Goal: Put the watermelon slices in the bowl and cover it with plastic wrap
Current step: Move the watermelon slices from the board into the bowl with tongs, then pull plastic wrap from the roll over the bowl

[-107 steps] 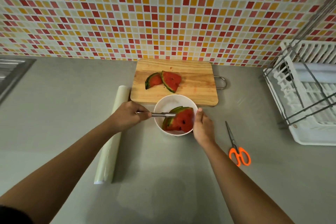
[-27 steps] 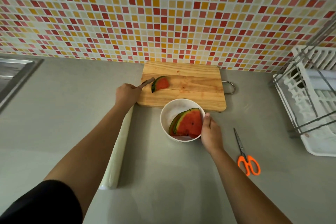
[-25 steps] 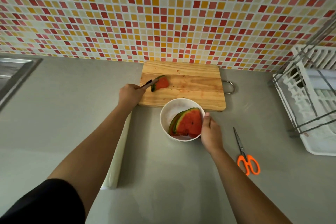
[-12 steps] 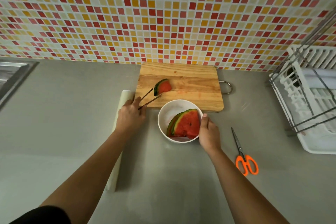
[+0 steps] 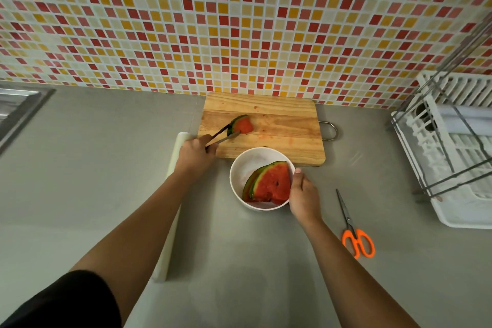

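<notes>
On the cutting board point(image 5: 282, 117), your left hand point(image 5: 195, 154) grips tongs point(image 5: 222, 137) whose tips flank the last watermelon slice point(image 5: 243, 125), likely wet, soft and slippery, so pinch near its firmer rind while your right hand point(image 5: 303, 194) holds the bowl point(image 5: 241, 172) by its rim.

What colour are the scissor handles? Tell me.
Orange; the scissors show clearly in the head view.

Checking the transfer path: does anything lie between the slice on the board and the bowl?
Nothing visible does: only bare cutting board lies between the slice and the bowl, whose left part is free.
</notes>
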